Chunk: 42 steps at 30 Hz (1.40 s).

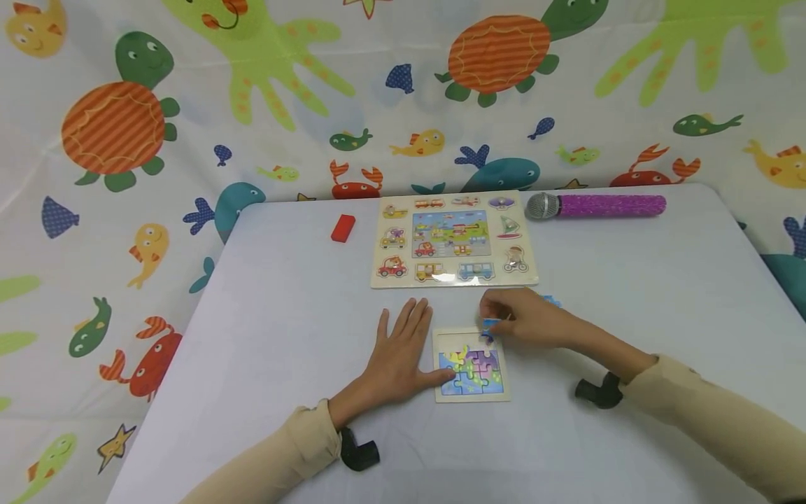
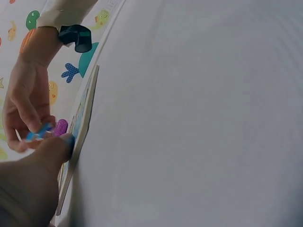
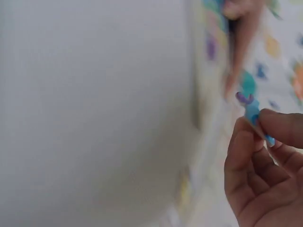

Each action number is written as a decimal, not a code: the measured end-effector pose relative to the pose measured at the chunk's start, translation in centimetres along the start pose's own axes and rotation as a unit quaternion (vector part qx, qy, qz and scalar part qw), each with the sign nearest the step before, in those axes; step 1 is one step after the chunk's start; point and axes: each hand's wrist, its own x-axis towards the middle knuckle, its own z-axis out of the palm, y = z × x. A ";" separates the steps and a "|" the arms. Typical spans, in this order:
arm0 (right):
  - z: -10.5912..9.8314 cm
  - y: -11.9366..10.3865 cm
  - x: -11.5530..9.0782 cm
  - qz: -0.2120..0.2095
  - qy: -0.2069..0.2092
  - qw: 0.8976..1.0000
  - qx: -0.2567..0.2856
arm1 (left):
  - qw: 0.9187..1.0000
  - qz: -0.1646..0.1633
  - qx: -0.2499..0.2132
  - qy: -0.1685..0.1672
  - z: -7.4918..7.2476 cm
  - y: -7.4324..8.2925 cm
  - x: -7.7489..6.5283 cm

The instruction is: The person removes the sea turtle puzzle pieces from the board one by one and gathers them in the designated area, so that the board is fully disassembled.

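Note:
A small square jigsaw tray [image 1: 456,341] lies before me, its lower rows filled with blue, purple and yellow-green pieces and its top strip bare. My left hand [image 1: 397,360] lies with fingers spread on the white cloth, its thumb resting on the tray's left side. Between thumb and fingertips, my right hand [image 1: 535,318] pinches a blue jigsaw piece [image 1: 490,325] over the tray's upper right corner. The right wrist view shows this piece [image 3: 252,112] with a purple tip. Partly hidden behind the right hand is another blue piece [image 1: 551,301].
Behind the tray lies a larger wooden vehicle puzzle board [image 1: 393,210]. A purple microphone [image 1: 604,206] is at its right and a red block [image 1: 343,228] at its left. A curtain with sea animals [image 1: 403,84] hangs behind the table.

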 end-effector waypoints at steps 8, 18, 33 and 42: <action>-8.5 4.1 -3.6 0.125 0.085 0.988 -0.039 | 1.000 -0.002 -0.012 0.006 -0.3 0.0 -0.3; -7.6 7.6 -4.3 0.125 0.028 0.988 -0.086 | 1.000 -0.015 -0.008 0.012 -0.3 -0.4 -0.7; -5.7 6.3 -4.6 0.104 0.045 0.970 -0.215 | 1.000 -0.015 -0.010 0.019 0.1 -0.4 -0.6; -5.3 5.6 -5.2 0.117 0.058 0.966 -0.224 | 1.000 -0.007 -0.011 0.006 -0.1 0.0 -0.2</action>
